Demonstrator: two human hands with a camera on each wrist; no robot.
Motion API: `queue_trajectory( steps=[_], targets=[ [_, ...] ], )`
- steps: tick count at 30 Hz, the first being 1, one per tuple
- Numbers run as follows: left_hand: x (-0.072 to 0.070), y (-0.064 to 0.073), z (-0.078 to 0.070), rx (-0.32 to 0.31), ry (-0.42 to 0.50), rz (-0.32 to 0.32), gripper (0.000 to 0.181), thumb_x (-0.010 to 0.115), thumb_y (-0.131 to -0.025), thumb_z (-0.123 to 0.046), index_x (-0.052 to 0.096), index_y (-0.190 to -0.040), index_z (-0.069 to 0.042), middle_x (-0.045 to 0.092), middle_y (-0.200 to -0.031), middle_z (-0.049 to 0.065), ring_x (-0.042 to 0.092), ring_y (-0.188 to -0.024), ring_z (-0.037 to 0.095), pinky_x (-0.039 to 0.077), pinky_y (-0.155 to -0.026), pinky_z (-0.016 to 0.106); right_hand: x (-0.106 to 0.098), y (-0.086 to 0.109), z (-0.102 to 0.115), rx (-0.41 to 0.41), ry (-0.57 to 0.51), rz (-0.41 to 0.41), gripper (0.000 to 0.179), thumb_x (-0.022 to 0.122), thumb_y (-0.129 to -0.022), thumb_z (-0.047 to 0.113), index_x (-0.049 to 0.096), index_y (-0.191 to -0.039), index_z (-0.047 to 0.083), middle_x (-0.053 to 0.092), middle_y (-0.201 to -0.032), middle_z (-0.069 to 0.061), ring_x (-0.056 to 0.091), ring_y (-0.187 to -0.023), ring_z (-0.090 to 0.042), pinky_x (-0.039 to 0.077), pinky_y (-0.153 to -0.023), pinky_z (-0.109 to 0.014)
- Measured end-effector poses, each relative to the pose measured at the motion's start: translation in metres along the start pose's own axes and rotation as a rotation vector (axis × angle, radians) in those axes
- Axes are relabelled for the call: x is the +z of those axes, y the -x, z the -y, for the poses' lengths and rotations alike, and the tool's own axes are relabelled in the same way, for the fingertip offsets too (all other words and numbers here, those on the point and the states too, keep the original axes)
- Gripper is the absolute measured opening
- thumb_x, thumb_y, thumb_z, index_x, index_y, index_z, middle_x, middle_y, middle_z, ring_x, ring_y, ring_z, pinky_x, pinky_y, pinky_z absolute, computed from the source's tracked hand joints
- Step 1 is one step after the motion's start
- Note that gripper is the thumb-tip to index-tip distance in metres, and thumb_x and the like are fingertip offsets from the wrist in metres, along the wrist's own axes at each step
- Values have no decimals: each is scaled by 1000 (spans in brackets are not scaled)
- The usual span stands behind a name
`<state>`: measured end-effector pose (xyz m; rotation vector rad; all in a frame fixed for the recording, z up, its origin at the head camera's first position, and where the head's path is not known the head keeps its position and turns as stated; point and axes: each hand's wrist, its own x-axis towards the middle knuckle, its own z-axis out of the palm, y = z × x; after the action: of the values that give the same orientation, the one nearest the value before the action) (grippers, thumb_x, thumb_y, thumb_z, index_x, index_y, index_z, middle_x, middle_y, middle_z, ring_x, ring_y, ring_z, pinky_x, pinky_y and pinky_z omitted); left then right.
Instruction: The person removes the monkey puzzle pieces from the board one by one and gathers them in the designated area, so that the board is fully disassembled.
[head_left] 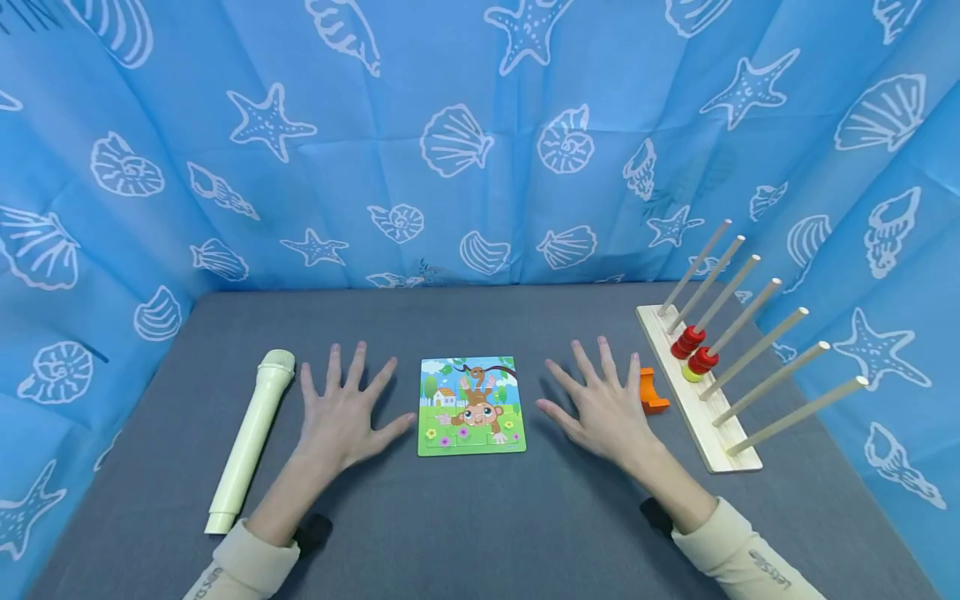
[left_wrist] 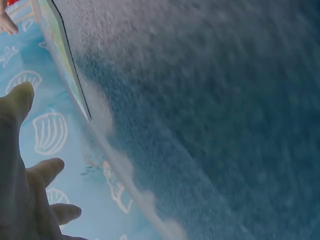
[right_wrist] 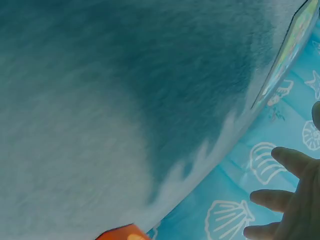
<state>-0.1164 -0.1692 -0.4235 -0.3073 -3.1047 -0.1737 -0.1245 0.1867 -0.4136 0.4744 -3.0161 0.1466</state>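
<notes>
A square picture puzzle (head_left: 471, 407) with a monkey hanging over a green meadow lies at mid-table, between both hands. To its left, my left hand (head_left: 339, 421) is held palm down, fingers spread and holding nothing. My right hand (head_left: 606, 410) is spread the same way on the puzzle's other side, also with nothing in it. In the left wrist view the left fingers (left_wrist: 47, 170) stretch out straight, and the puzzle's edge (left_wrist: 65, 60) shows beyond. The right wrist view has the extended right fingers (right_wrist: 290, 162) and a corner of an orange piece (right_wrist: 124, 233).
A pale green toy microphone (head_left: 251, 437) lies left of the left hand. Beside the right hand sits an orange curved block (head_left: 651, 392). Further right stands a wooden peg rack (head_left: 705, 417) with tall slanting rods and red and yellow beads (head_left: 702, 360). A blue shell-print curtain (head_left: 450, 192) borders the grey table.
</notes>
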Motion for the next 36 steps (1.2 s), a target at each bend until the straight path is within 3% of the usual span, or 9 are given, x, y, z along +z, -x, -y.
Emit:
queue_trajectory(
  steps=[5, 11, 14, 17, 20, 23, 27, 36],
  targets=[
    [4, -3, -6, 8, 28, 0, 89, 57, -88, -75, 37, -160, -27, 20, -170, 21, 12, -156, 54, 8, -116, 82, 1, -10, 14, -43, -34, -8, 62, 61, -96, 56, 56, -148, 22, 44, -159, -23, 28, -152, -52, 22, -114, -80],
    [9, -11, -18, 22, 63, -4, 89, 59, -88, -73, 37, -160, -26, 32, -166, 22, 27, -151, 57, 19, -113, 83, 2, -28, 38, -104, -132, 23, 57, 66, -97, 49, 61, -143, 17, 52, -152, -24, 41, -145, -50, 40, -108, -72],
    [12, -15, -23, 30, 104, 14, 92, 60, -88, -73, 35, -161, -23, 37, -163, 23, 32, -148, 57, 26, -111, 82, 3, -38, 51, -116, -168, 53, 52, 71, -95, 42, 64, -140, 18, 55, -148, -23, 47, -141, -47, 48, -102, -67],
    [14, -18, -25, 47, 153, 46, 96, 61, -87, -73, 32, -162, -21, 37, -162, 23, 34, -147, 56, 31, -109, 80, 5, -47, 63, -111, -215, 90, 48, 75, -93, 37, 67, -136, 18, 61, -138, -19, 57, -124, -40, 56, -88, -57],
    [15, -21, -27, 62, 189, 82, 100, 61, -86, -75, 29, -163, -20, 34, -164, 23, 33, -148, 55, 34, -109, 78, 8, -57, 73, -110, -280, 114, 40, 77, -92, 32, 71, -129, 16, 64, -121, -14, 58, -101, -31, 54, -70, -44],
    [17, -24, -27, 65, 226, 117, 103, 62, -85, -77, 26, -164, -21, 31, -165, 23, 29, -150, 56, 33, -109, 79, 11, -66, 82, -104, -343, 142, 35, 78, -92, 28, 73, -124, 14, 63, -108, -11, 54, -89, -24, 48, -62, -36],
    [17, -29, -27, 54, 259, 179, 108, 64, -82, -77, 22, -165, -22, 26, -168, 23, 22, -151, 58, 28, -110, 81, 14, -78, 91, -104, -399, 165, 34, 78, -92, 27, 72, -123, 13, 64, -108, -11, 57, -87, -22, 50, -64, -36],
    [16, -34, -24, 12, 243, 309, 119, 70, -75, -80, 17, -166, -24, 13, -171, 25, 9, -153, 61, 20, -114, 81, 25, -95, 106, -114, -460, 237, 42, 80, -90, 36, 71, -124, 13, 63, -115, -12, 56, -81, -19, 50, -68, -35]
  ],
)
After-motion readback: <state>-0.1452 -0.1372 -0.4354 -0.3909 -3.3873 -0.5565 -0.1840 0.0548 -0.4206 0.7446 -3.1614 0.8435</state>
